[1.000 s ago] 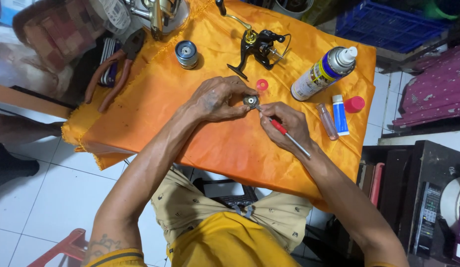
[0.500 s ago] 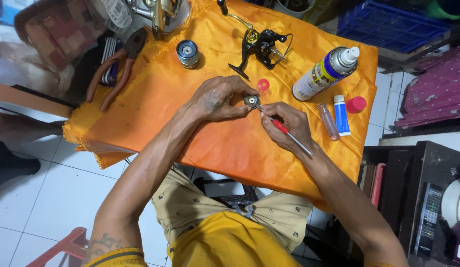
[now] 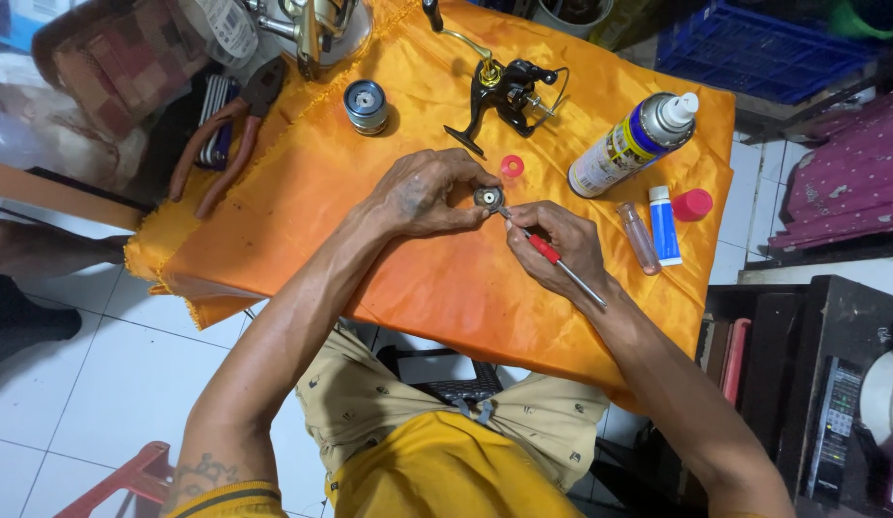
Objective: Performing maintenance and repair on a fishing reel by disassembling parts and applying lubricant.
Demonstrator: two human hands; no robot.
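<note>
At the centre of the frame, our left hand (image 3: 423, 197) pinches a small round dark metal reel part (image 3: 488, 199) between fingertips and thumb, holding it just above the orange satin cloth (image 3: 370, 259) that covers the table. Our right hand (image 3: 560, 247) closes around a thin red-handled screwdriver (image 3: 547, 251), whose tip touches the face of the part.

Just above the part lies a small pink plastic ring (image 3: 512, 166), and beyond it a black spinning reel body with a gold handle (image 3: 504, 86). To the upper left of the hands sits a loose silver-blue spool (image 3: 366, 105); further left, red-handled pliers (image 3: 226, 144) hang over the cloth's edge. On the right of the frame lie a white and blue spray can (image 3: 631, 144), a blue tube (image 3: 663, 225), a clear vial (image 3: 639, 238) and a red cap (image 3: 693, 204).

We judge the main risk to be a slip: with the part held in the air by fingertips alone, too much push could skid the tip off into our left fingers. Any tiny screw or spring that comes free could roll down the slick cloth and drop to the tiled floor (image 3: 72, 384).
</note>
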